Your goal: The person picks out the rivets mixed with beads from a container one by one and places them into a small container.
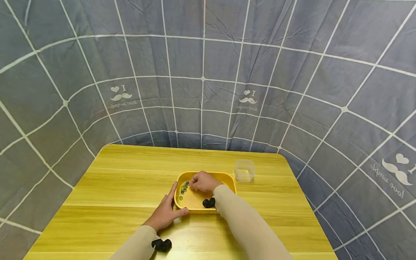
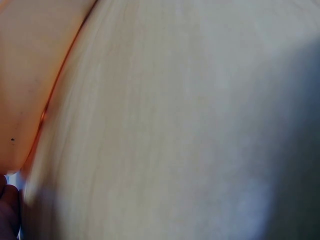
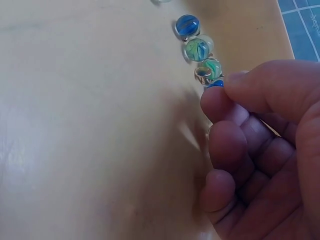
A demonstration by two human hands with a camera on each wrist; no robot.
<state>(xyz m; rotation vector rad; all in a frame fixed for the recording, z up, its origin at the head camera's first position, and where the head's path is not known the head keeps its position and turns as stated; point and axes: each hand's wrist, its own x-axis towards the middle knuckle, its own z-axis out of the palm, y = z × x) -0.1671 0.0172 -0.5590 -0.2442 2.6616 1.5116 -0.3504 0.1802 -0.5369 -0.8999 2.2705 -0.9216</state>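
here, right fingers (image 3: 228, 142) at marbles (image 3: 197, 50) in yellow tray (image 1: 192, 201)

"What is being carried by the worktop (image 1: 130, 187)?"

"A tray (image 1: 196, 200) is being carried, with a tub (image 1: 245, 172) being supported just past its far right corner."

"Where are the marbles (image 1: 184, 186) being held?"

"Inside the tray, toward the left; the right hand (image 1: 203, 181) is being held just right of them, the left hand (image 1: 164, 213) against the tray's near left corner."
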